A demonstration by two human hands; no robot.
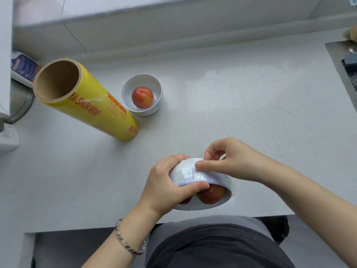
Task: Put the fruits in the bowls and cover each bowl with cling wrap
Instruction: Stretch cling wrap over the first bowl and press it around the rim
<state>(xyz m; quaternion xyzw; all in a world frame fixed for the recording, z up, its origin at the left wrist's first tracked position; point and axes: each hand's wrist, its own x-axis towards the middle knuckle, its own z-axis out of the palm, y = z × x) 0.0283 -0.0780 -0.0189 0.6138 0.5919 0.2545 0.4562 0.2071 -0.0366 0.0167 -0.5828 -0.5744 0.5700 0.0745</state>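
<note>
Near bowl (202, 206) is at the front edge of the counter (231, 93), tipped up so its mouth faces the person. Cling wrap (185, 172) is stretched over the mouth and up the outer wall. Left hand (164, 188) grips the bowl's left side, thumb across the rim, fingers curled round the back. Right hand (231, 161) pinches the wrap against the wall, thumb flat on the film. One red fruit (211, 194) shows through the wrap, a second is mostly hidden by the left thumb. Far bowl (142, 79) sits upright further back, uncovered, with a single fruit (142, 97) inside. Yellow wrap roll (92, 107) stands just left of it. Bracelet (128, 245) on left wrist
</note>
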